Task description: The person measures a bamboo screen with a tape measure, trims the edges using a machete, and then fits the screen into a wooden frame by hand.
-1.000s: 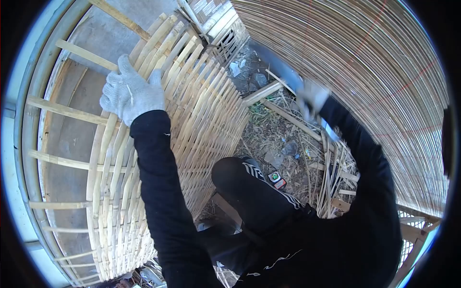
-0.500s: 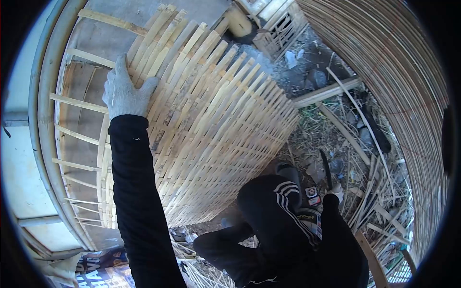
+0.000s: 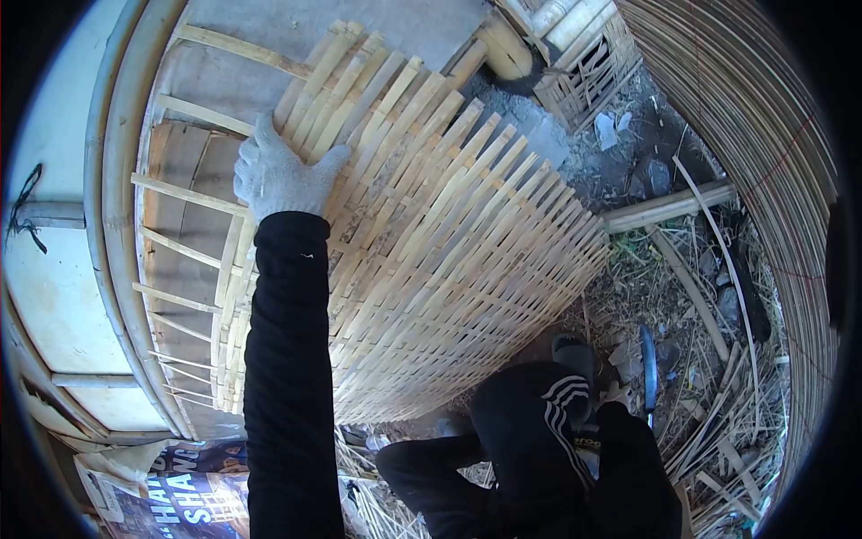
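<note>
A large woven bamboo panel (image 3: pixel 449 260) stands tilted before me, its loose strip ends fanning out at the top. My left hand (image 3: pixel 283 171), in a grey knitted glove, grips its upper left edge, fingers curled over and thumb on the front. My right hand (image 3: pixel 615 393) is low by my knee, mostly hidden beyond my black sleeve, so its fingers do not show clearly. Just right of it lies a long-bladed knife (image 3: pixel 648 364) on the littered ground, apart from the hand. Partly hidden behind my right forearm is a lettered tub (image 3: pixel 588 445).
Bamboo strips (image 3: pixel 718 440) and straw litter the ground at right. A rolled slatted screen (image 3: pixel 745 117) curves along the right side. A bamboo-framed wall (image 3: pixel 117 225) rises at left, with a printed sack (image 3: pixel 180 494) below. A bamboo post (image 3: pixel 505 49) stands at the back.
My right hand has let go of the knife, which now lies on the ground, and has moved left and down toward my knee. My left hand keeps its grip while the view shifts.
</note>
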